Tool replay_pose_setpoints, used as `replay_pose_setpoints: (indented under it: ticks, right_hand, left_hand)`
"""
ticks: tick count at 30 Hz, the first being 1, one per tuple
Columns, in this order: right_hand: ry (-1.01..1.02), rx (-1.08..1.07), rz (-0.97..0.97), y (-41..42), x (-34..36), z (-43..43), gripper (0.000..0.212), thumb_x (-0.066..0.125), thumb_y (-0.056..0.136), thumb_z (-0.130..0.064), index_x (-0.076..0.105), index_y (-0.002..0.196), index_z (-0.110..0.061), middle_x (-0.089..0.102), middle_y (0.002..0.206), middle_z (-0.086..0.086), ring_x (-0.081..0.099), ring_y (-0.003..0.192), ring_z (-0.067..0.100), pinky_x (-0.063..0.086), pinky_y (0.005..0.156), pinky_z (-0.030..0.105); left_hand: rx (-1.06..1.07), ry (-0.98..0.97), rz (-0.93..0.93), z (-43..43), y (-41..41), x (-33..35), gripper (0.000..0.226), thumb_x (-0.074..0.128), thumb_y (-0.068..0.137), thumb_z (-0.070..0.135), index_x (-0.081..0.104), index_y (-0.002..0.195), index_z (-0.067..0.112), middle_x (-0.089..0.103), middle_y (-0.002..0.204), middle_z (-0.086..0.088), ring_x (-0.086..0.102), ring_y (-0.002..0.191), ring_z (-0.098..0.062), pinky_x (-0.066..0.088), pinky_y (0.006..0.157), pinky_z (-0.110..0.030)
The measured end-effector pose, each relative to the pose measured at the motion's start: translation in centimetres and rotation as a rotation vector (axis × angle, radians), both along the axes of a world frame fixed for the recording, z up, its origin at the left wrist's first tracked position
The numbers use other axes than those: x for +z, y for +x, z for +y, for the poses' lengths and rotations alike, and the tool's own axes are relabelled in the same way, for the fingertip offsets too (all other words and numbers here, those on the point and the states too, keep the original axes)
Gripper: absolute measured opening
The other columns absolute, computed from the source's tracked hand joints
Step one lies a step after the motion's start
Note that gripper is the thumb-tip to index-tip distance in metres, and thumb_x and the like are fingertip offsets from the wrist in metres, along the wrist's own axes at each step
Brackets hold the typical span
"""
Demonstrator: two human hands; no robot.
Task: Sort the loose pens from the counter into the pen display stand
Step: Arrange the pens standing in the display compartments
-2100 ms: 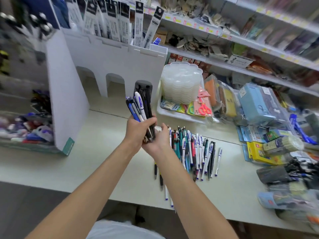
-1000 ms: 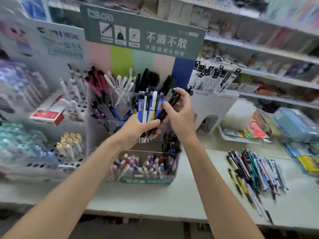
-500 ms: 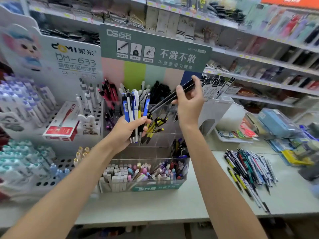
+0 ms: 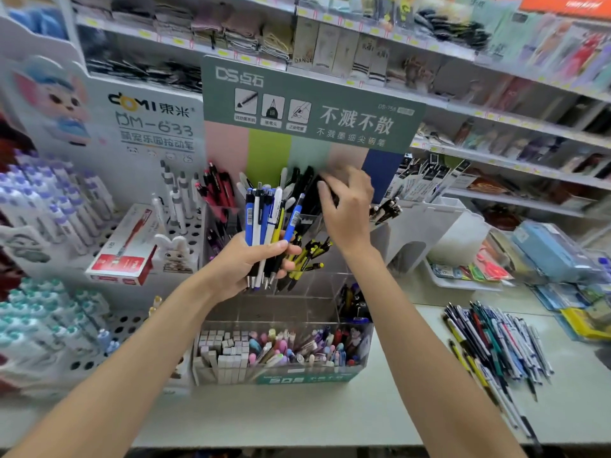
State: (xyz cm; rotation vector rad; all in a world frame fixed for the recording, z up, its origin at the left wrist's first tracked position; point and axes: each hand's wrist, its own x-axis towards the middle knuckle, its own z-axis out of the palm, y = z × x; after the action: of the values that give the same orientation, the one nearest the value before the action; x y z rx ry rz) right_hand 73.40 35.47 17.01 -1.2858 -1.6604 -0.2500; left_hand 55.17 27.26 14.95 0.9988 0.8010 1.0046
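My left hand [image 4: 244, 262] grips an upright bundle of pens [image 4: 264, 213], blue, white, black and yellow, in front of the clear tiered pen display stand [image 4: 297, 328]. Further up, my right hand [image 4: 347, 209] reaches into the stand's back row, thumb and fingers pinching black pens [image 4: 307, 190] among those standing there. The image is blurred at the fingertips. A pile of loose pens [image 4: 496, 342] lies on the counter [image 4: 297, 414] to the right. The stand's front tray holds pastel pens and refills.
A white pegged pen display [image 4: 82, 206] with a red box [image 4: 122, 256] stands at the left. A white cardboard stand [image 4: 416, 233] and a tray of packaged goods [image 4: 463, 269] sit at the right. Stocked shelves run behind.
My right hand has come down from head height with the black pens into the stand's back row. My left hand keeps its bundle in about the same place.
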Motion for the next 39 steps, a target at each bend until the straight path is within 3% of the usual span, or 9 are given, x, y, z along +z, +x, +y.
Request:
replay_pose_setpoints:
  ticks: [3, 5, 9, 14, 17, 21, 27, 32, 39]
  right_hand:
    - [0.042, 0.108, 0.239, 0.1, 1.3, -3.1, 0.032, 0.056, 0.095, -0.016, 0.064, 0.123, -0.004, 0.062, 0.11, 0.008, 0.055, 0.097, 0.013, 0.043, 0.091, 0.026]
    - [-0.196, 0.268, 0.343, -0.5, 2.4, -5.1, 0.039, 0.062, 0.094, -0.023, 0.06, 0.129, -0.007, 0.065, 0.099, 0.003, 0.058, 0.081, 0.012, 0.049, 0.077, 0.022]
    - [-0.588, 0.375, 0.34, -0.8, 2.3, -6.4, 0.018, 0.068, 0.09, -0.025, 0.069, 0.099, -0.01, 0.073, 0.083, 0.005, 0.069, 0.081, 0.022, 0.057, 0.077, 0.041]
    - [-0.46, 0.584, 1.149, 1.3, 5.1, -6.3, 0.015, 0.039, 0.104, -0.006, 0.052, 0.098, -0.01, 0.057, 0.077, 0.006, 0.06, 0.069, 0.018, 0.056, 0.071, 0.031]
    - [-0.569, 0.525, 0.824, 1.5, 5.7, -6.0, 0.008, 0.053, 0.099, -0.02, 0.057, 0.097, -0.014, 0.061, 0.086, 0.007, 0.051, 0.064, 0.008, 0.041, 0.062, 0.021]
    - [-0.869, 0.512, 0.404, -1.0, 3.9, -7.2, 0.037, 0.072, 0.086, -0.035, 0.069, 0.1, -0.001, 0.073, 0.098, 0.016, 0.065, 0.075, 0.012, 0.05, 0.068, 0.02]
    - [-0.881, 0.579, 0.6, -1.0, 2.6, -7.3, 0.023, 0.07, 0.09, -0.019, 0.067, 0.08, 0.002, 0.064, 0.067, 0.004, 0.054, 0.056, 0.008, 0.042, 0.057, 0.02]
    - [-0.897, 0.525, 0.796, -1.2, 1.8, -7.0, 0.011, 0.069, 0.086, -0.021, 0.066, 0.081, -0.012, 0.069, 0.079, 0.009, 0.06, 0.074, 0.026, 0.044, 0.072, 0.036]
    - [-0.434, 0.541, 1.38, 0.4, 3.3, -5.5, 0.016, 0.034, 0.107, -0.016, 0.041, 0.093, -0.012, 0.052, 0.071, 0.005, 0.056, 0.061, 0.018, 0.053, 0.077, 0.038]
  left_hand:
    - [-0.03, -0.006, -0.023, 0.2, 0.1, 0.1, 0.03, 0.059, 0.092, 0.012, 0.052, 0.119, 0.002, 0.072, 0.098, -0.013, 0.064, 0.068, -0.018, 0.057, 0.064, -0.028]
    - [-0.061, 0.009, -0.041, 0.3, 0.5, 0.3, 0.034, 0.061, 0.089, 0.014, 0.052, 0.119, 0.002, 0.072, 0.096, -0.011, 0.064, 0.068, -0.018, 0.057, 0.062, -0.027]
    - [-0.101, 0.053, -0.047, 0.1, 1.6, 0.6, 0.034, 0.061, 0.088, 0.017, 0.056, 0.12, 0.007, 0.071, 0.097, -0.011, 0.065, 0.069, -0.018, 0.057, 0.063, -0.028]
    - [-0.075, 0.07, 0.063, -0.2, 1.3, -0.2, 0.032, 0.061, 0.086, 0.025, 0.058, 0.109, 0.003, 0.063, 0.073, -0.004, 0.047, 0.051, -0.011, 0.045, 0.049, -0.022]
    - [-0.105, 0.068, 0.084, -0.7, 1.0, -0.4, 0.036, 0.061, 0.086, 0.03, 0.058, 0.109, 0.003, 0.052, 0.064, 0.0, 0.04, 0.048, -0.01, 0.038, 0.047, -0.02]
    - [-0.179, 0.109, 0.11, -1.3, 1.3, -0.2, 0.036, 0.061, 0.094, 0.03, 0.054, 0.109, -0.002, 0.051, 0.064, 0.003, 0.037, 0.05, -0.012, 0.038, 0.049, -0.022]
    - [-0.198, 0.092, 0.062, -2.2, 0.1, -0.7, 0.023, 0.058, 0.094, 0.033, 0.05, 0.098, 0.012, 0.05, 0.072, 0.0, 0.04, 0.056, -0.01, 0.037, 0.051, -0.02]
    - [-0.191, 0.063, 0.099, -2.8, -0.3, -1.1, 0.024, 0.06, 0.092, 0.027, 0.054, 0.106, 0.009, 0.058, 0.077, -0.001, 0.045, 0.058, -0.009, 0.038, 0.049, -0.017]
    - [-0.018, -0.016, 0.099, -3.6, -1.2, -3.0, 0.019, 0.054, 0.099, 0.016, 0.055, 0.112, 0.003, 0.066, 0.078, -0.005, 0.048, 0.055, -0.009, 0.04, 0.046, -0.017]
